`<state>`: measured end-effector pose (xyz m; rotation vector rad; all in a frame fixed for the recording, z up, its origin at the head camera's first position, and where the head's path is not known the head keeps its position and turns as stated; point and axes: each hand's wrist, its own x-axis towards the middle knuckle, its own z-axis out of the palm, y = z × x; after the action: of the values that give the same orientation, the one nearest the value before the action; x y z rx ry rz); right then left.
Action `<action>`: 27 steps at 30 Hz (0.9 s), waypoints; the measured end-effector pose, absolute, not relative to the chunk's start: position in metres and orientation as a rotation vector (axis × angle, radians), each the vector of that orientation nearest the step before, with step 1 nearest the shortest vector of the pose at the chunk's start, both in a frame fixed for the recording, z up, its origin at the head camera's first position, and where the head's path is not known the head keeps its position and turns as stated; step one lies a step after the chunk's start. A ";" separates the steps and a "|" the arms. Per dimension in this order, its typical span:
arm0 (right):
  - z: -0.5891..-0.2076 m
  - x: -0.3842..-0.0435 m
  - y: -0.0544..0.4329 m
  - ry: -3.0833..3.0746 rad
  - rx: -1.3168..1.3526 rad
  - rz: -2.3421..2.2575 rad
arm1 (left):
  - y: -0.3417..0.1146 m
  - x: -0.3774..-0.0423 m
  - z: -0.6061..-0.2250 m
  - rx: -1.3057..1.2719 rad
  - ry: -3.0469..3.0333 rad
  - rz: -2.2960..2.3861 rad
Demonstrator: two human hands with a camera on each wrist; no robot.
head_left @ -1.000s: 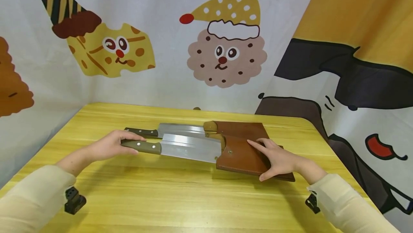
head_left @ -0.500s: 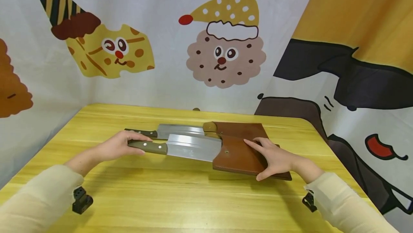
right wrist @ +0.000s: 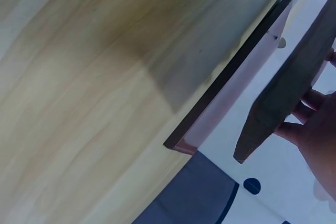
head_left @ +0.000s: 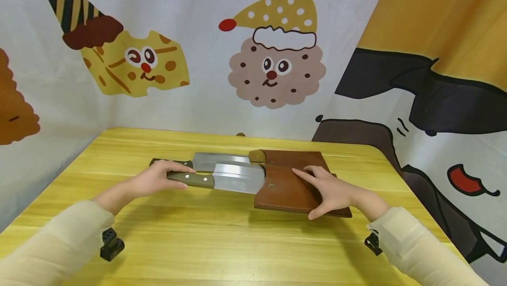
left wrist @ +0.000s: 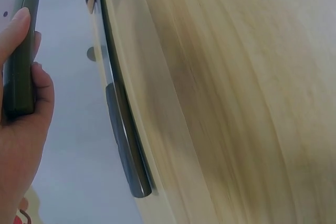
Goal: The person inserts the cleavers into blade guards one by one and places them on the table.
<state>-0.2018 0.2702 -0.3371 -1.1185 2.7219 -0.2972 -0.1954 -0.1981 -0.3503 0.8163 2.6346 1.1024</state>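
Observation:
My left hand [head_left: 153,180] grips the olive riveted handle of a cleaver [head_left: 237,178]. The blade's right part is hidden inside a brown leather sheath [head_left: 284,191]. Across that sheath lies my right hand [head_left: 334,192], its thumb at the near edge and its fingers at the far side, holding it. Both wrist views show this pair raised off the table: the cleaver handle [left wrist: 20,72] in the left, the sheath [right wrist: 286,85] in the right. Just behind, a second cleaver [head_left: 214,159] with a dark handle lies on the table, its blade end inside another brown sheath [head_left: 303,157].
The wooden table [head_left: 190,242] reaches back to a white curtain [head_left: 206,110] printed with cartoon foods. The rear cleaver and its sheath lie close behind the front pair, partly covered by it. A small dark device [head_left: 112,244] sits at the left wrist.
My left hand has moved right with the cleaver, and more of the blade is inside the sheath. The right hand and sheath have shifted slightly left. The rear cleaver stays put.

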 end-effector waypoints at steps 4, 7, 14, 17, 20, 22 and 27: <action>-0.336 -0.202 0.265 2.719 -1.134 -0.292 | -0.193 -0.196 -0.353 0.813 2.643 1.101; -0.336 -0.203 0.261 2.718 -1.141 -0.296 | -0.189 -0.196 -0.354 0.835 2.647 1.108; -0.335 -0.205 0.253 2.719 -1.145 -0.284 | -0.173 -0.195 -0.357 0.895 2.618 1.150; -0.335 -0.205 0.250 2.720 -1.140 -0.265 | -0.169 -0.195 -0.359 0.915 2.620 1.151; -0.334 -0.206 0.249 2.719 -1.135 -0.253 | -0.167 -0.194 -0.360 0.885 2.618 1.160; -0.334 -0.206 0.248 2.717 -1.129 -0.254 | -0.167 -0.194 -0.361 0.868 2.632 1.152; -0.335 -0.206 0.247 2.722 -1.126 -0.246 | -0.168 -0.193 -0.362 0.830 2.648 1.142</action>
<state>-0.2064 0.2469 -0.3345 -1.1258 2.7225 -0.2462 -0.1927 -0.1675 -0.3619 0.8297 2.6481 1.1416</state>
